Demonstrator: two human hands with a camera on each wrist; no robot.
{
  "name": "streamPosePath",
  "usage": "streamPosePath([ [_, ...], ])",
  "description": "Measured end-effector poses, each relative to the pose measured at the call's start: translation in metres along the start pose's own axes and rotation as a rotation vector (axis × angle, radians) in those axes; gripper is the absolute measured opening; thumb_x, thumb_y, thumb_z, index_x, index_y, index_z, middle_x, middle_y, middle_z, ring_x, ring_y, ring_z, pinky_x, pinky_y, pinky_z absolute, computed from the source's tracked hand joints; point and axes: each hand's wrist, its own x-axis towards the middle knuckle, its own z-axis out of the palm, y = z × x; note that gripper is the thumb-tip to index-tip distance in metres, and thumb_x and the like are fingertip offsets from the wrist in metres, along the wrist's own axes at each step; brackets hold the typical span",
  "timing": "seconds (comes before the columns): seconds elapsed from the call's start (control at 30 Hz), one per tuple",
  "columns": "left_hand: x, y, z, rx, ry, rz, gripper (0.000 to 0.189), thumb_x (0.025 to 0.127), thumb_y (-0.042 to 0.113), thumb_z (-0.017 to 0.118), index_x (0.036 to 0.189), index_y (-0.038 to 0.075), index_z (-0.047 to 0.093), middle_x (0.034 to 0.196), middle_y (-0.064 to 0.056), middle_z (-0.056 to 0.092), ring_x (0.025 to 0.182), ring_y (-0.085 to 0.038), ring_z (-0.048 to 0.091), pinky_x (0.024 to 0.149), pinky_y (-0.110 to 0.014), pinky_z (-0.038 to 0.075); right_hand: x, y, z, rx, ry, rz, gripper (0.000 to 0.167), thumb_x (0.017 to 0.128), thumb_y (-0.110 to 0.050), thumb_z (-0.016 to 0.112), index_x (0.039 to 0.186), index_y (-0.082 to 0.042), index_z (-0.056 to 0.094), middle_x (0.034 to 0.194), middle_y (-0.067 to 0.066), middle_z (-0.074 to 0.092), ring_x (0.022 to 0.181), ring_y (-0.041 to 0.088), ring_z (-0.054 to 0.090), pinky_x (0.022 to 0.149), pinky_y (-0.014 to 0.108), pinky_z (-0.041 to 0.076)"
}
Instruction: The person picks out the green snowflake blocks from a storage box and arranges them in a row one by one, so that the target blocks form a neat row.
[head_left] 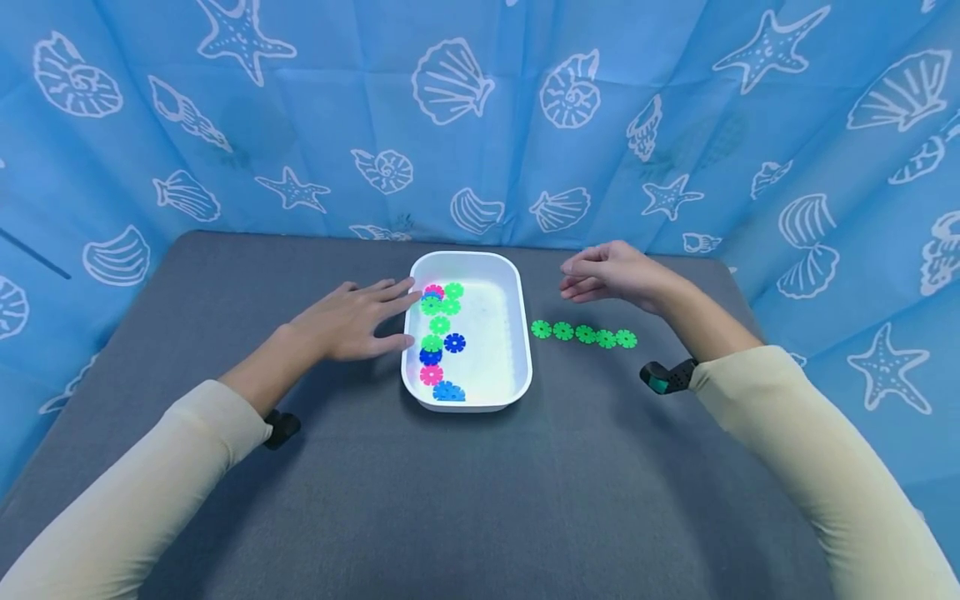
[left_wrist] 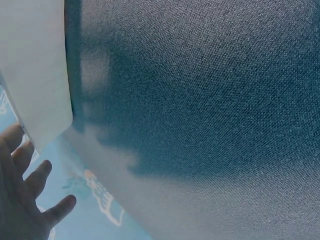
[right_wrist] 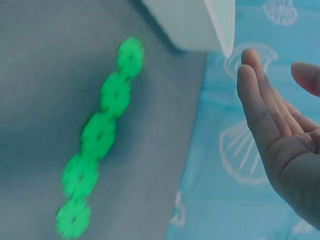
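A white tray [head_left: 491, 333] on the table holds several notched plastic discs, mostly along its left side: green [head_left: 439, 325], pink [head_left: 431, 375], dark blue [head_left: 454, 342] and lighter blue [head_left: 448, 391]. My left hand [head_left: 356, 317] spreads its fingers at the tray's left rim, thumb and fingertips right at the edge. To the right of the tray lies a row of several green discs [right_wrist: 98, 136], edge to edge. Above and behind this row hovers my right hand [head_left: 618, 275], fingers nearly straight and the thumb apart from them in the right wrist view, with nothing between.
The grey tabletop [head_left: 465, 500] extends around the tray. Behind the table hangs a blue curtain [head_left: 495, 150] with white shells and starfish, close to the table's far edge. Each wrist wears a small black device [head_left: 667, 377].
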Motion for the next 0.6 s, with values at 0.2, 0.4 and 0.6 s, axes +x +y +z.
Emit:
streamPosePath([
  [0.2,0.000,0.000,0.000,0.002,0.000,-0.004,0.079,0.097,0.061,0.047,0.160,0.019,0.023,0.166,-0.006,0.016,0.150,-0.036,0.021,0.111,-0.069,0.021,0.021,-0.024,0.029,-0.016,-0.051,0.022,0.041,0.104,-0.020,0.050,0.135,0.008,0.053,0.124,0.026,0.064,0.104,0.027,0.070,0.089,0.036,0.056],
  [0.4,0.000,0.001,0.000,0.001,-0.007,-0.008,0.080,0.097,0.061,0.047,0.160,0.019,0.023,0.166,-0.006,0.016,0.150,-0.036,0.020,0.111,-0.069,0.021,0.042,-0.037,0.060,-0.072,-0.096,0.091,0.039,0.102,-0.018,0.055,0.132,0.008,0.056,0.123,0.026,0.065,0.111,0.033,0.066,0.094,0.041,0.054],
  [0.6,0.000,0.001,-0.001,0.002,-0.009,-0.011,0.079,0.097,0.062,0.047,0.160,0.020,0.022,0.166,-0.006,0.015,0.150,-0.036,0.020,0.111,-0.069,0.022,0.056,-0.040,0.087,-0.164,-0.156,0.133,0.041,0.101,-0.021,0.057,0.134,0.005,0.057,0.124,0.024,0.065,0.106,0.029,0.069,0.096,0.042,0.052],
])
